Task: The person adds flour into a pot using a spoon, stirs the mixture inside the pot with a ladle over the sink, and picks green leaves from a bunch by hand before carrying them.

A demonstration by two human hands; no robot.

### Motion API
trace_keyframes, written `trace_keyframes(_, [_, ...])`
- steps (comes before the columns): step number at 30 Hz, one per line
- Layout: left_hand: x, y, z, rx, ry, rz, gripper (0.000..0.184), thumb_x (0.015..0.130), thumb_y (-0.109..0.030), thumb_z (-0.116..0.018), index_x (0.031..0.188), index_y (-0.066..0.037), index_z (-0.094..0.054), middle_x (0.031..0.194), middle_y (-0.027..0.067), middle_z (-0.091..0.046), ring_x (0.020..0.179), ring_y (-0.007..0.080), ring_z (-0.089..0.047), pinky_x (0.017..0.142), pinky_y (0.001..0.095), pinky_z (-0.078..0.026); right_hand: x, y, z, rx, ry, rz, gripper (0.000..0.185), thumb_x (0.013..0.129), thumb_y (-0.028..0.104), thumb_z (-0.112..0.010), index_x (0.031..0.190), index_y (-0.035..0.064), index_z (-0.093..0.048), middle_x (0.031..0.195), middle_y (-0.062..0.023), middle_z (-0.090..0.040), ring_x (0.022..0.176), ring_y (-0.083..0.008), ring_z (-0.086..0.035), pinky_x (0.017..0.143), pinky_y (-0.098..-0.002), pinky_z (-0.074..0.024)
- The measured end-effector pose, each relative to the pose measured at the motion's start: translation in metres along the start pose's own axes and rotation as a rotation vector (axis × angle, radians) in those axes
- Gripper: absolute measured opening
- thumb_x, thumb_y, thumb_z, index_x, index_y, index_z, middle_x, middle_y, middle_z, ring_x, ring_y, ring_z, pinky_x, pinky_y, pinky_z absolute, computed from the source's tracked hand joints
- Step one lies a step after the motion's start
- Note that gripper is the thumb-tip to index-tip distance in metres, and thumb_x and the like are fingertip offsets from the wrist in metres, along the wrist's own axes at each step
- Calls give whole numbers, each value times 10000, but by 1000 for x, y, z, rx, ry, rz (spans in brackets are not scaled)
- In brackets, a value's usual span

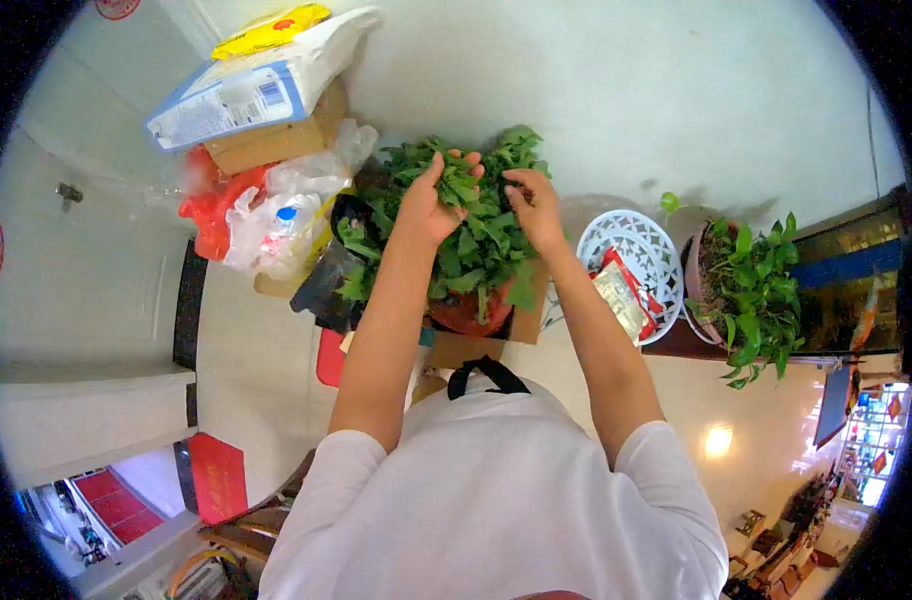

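Observation:
In front of me a heap of leafy greens (466, 245) rises from a cardboard box (525, 322), with a red bag (468, 312) under the leaves. My left hand (434, 210) is turned palm up at the heap, its fingers curled around some leafy greens. A hand's width to the right, my right hand (536, 208) has its thumb and fingers drawn together at the edge of the leaves. Whether a leaf or stem is between those fingertips is too small to see. A black plastic bag (328, 285) lies against the heap's left side.
Plastic bags (276, 225) and a box (276, 140) with packets on top are stacked at left. On the right, a white openwork basket (631, 235) holds a red packet (624, 295); beyond it stands a potted plant (754, 290). A wall (616, 90) closes off the back.

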State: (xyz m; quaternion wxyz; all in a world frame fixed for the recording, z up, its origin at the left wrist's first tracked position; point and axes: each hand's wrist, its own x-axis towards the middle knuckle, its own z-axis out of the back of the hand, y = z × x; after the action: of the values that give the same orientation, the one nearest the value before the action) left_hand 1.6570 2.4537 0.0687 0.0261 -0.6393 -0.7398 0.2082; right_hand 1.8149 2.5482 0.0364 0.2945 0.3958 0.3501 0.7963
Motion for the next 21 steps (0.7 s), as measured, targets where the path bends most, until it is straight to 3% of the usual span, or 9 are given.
trace_keyframes(3, [-14, 14, -15, -5, -132, -84, 261, 972, -304, -350, 989, -102, -515, 1048, 78, -612, 888, 204, -580, 732, 345, -462, -8, 27, 19, -4, -9, -68, 199, 771, 68, -624, 967, 101, -643, 865, -79, -584, 739, -216, -562, 642, -295, -450])
trace_keyframes(5, [-19, 24, -16, -58, -205, -122, 272, 979, -306, -322, 989, -108, -509, 960, 41, -612, 863, 199, -586, 757, 374, -454, -15, 36, 27, 37, 42, -44, 168, 814, 79, -605, 977, 75, -644, 898, -40, -547, 758, -106, -556, 620, -237, -417])
trace_keyframes(9, [-46, 30, -12, -215, -248, -199, 270, 982, -301, -313, 988, -108, -501, 822, 7, -577, 792, 180, -580, 792, 399, -442, -30, 34, 37, 107, 82, 0, 161, 834, 95, -597, 986, 59, -639, 901, -31, -572, 728, -107, -574, 632, -233, -441])
trace_keyframes(11, [-70, 24, -6, -204, -331, -303, 247, 981, -286, -326, 982, -105, -495, 753, -14, -529, 690, 155, -540, 806, 397, -437, -44, 38, 45, 444, 71, -258, 143, 844, 113, -594, 970, 63, -639, 882, -45, -602, 743, -130, -578, 647, -245, -479])
trace_keyframes(12, [-82, 19, 0, -150, -359, -347, 216, 973, -277, -363, 976, -106, -494, 742, -28, -506, 628, 131, -488, 819, 388, -434, -49, 33, 50, 449, 83, -264, 143, 844, 113, -594, 970, 63, -639, 882, -45, -602, 743, -130, -578, 647, -245, -479])
trace_keyframes(14, [-105, 6, 26, -162, -253, -385, 186, 962, -270, -402, 970, -107, -493, 712, -37, -450, 600, 105, -433, 734, 330, -425, -56, 20, 63, 389, 166, -395, 166, 867, 127, -577, 999, 44, -633, 901, -49, -615, 789, -117, -586, 683, -250, -503])
trace_keyframes(16, [-128, 2, 31, -169, -224, -416, 172, 957, -267, -420, 954, -110, -493, 701, -35, -424, 588, 94, -390, 609, 271, -377, -64, -1, 63, 403, 147, -364, 188, 867, 123, -573, 1025, 34, -624, 894, -55, -624, 766, -109, -588, 665, -235, -497])
trace_keyframes(19, [-151, 1, 47, -134, -202, -409, 159, 957, -253, -421, 937, -111, -489, 704, -35, -423, 594, 86, -393, 583, 261, -368, -69, -1, 56, 437, 124, -342, 215, 866, 121, -570, 1053, 26, -617, 875, -50, -629, 749, -98, -587, 645, -224, -495])
trace_keyframes(21, [-158, 4, 45, -120, -253, -438, 141, 938, -253, -470, 909, -115, -481, 688, -32, -416, 577, 88, -383, 547, 259, -355, -69, 10, 51, 371, 228, -420, 209, 863, 111, -570, 1048, 25, -620, 859, -43, -623, 740, -95, -584, 643, -227, -494])
